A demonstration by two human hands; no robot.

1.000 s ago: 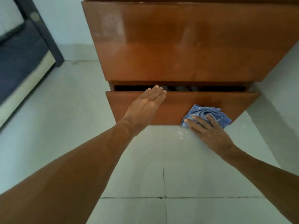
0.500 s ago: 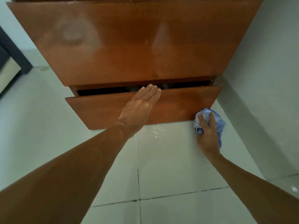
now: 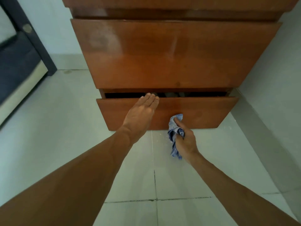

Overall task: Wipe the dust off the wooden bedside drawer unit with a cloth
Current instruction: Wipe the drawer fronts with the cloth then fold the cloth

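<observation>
The wooden drawer unit [image 3: 171,54] stands against the wall, glossy brown, with a tall upper front. Its bottom drawer [image 3: 203,111] is pulled out a little, leaving a dark gap above its front. My left hand [image 3: 141,113] lies flat on that drawer front, fingers together, fingertips at its top edge. My right hand [image 3: 185,141] grips a bunched blue cloth [image 3: 175,129] low at the middle of the same drawer front; the cloth's top touches the wood and its tail hangs over the floor.
Pale tiled floor [image 3: 65,128] spreads in front of the unit, with white specks near its base. A dark bed frame with a mattress [image 3: 17,66] stands at the left. A light wall [image 3: 276,79] runs close along the unit's right side.
My right hand moved with the cloth from the drawer's right corner to its middle and now grips it bunched. The view swung back left. My left hand stayed on the drawer front.
</observation>
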